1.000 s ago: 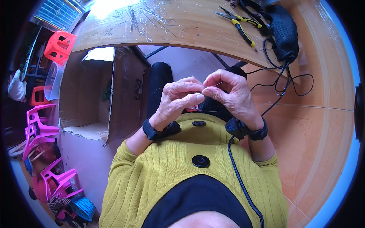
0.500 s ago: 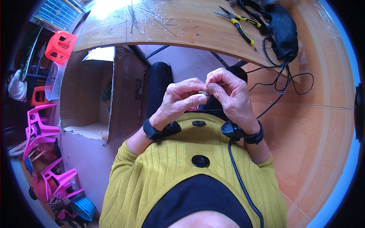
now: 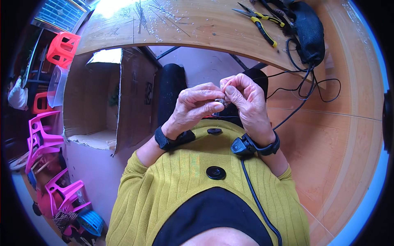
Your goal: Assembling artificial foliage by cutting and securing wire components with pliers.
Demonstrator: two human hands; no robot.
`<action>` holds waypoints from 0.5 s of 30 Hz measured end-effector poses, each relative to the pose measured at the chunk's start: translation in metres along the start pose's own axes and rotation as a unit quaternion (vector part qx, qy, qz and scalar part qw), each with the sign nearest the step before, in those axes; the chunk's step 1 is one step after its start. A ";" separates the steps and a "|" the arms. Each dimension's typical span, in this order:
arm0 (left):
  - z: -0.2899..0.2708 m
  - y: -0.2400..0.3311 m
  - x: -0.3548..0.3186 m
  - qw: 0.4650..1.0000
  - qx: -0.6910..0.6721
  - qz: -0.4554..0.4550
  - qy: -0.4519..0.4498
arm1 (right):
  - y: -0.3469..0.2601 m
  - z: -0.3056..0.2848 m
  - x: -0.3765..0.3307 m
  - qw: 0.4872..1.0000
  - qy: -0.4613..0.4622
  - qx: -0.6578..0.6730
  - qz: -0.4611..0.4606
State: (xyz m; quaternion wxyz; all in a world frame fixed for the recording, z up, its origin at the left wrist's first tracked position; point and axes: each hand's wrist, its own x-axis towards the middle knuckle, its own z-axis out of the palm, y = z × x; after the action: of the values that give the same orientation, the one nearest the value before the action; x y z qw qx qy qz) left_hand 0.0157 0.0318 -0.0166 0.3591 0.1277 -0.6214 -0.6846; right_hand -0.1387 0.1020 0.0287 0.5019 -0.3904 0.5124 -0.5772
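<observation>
In front of my lap, my left hand (image 3: 193, 107) is closed, thumb and fingertips pinching a small dark brownish piece (image 3: 222, 102) whose kind I cannot make out. Close against it, my right hand (image 3: 249, 98) is also closed, thumb against index finger beside the piece. A thin wire runs at these right fingertips, and most of it is hidden by the fingers now. Both hands nearly touch at the tips. Several thin wires (image 3: 140, 18) lie on the wooden table (image 3: 201, 30) beyond, among white crumbs.
Pliers with yellow-black handles (image 3: 261, 26) and a black mesh pouch (image 3: 305, 33) with cables (image 3: 308, 82) lie at the table's right end. An open cardboard box (image 3: 137, 102) stands left of my legs. Pink chairs (image 3: 43, 131), a red stool (image 3: 63, 49) and a blue basket (image 3: 91, 222) are farther left.
My right hand has turned slightly and its wrist has shifted a little left. The thin wire that stuck out past the right fingers is barely visible now. The left hand keeps its pinch.
</observation>
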 end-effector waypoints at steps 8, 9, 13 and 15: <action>0.000 -0.002 0.005 1.000 -0.009 0.014 -0.012 | 0.004 -0.002 0.002 0.996 0.015 0.073 0.039; 0.000 -0.003 0.005 1.000 -0.003 0.011 -0.016 | 0.005 -0.003 0.003 0.995 0.014 0.093 0.043; 0.001 -0.004 0.006 1.000 -0.011 0.005 -0.024 | 0.006 -0.005 0.006 0.988 0.005 0.143 0.053; 0.003 -0.004 0.007 1.000 -0.022 0.007 -0.014 | 0.005 -0.007 0.007 0.985 -0.006 0.163 0.056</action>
State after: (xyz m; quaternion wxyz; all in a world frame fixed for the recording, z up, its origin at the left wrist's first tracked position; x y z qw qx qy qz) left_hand 0.0080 0.0291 -0.0178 0.3579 0.1053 -0.6119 -0.6974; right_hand -0.1459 0.0967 0.0227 0.5937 -0.2777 0.4296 -0.6212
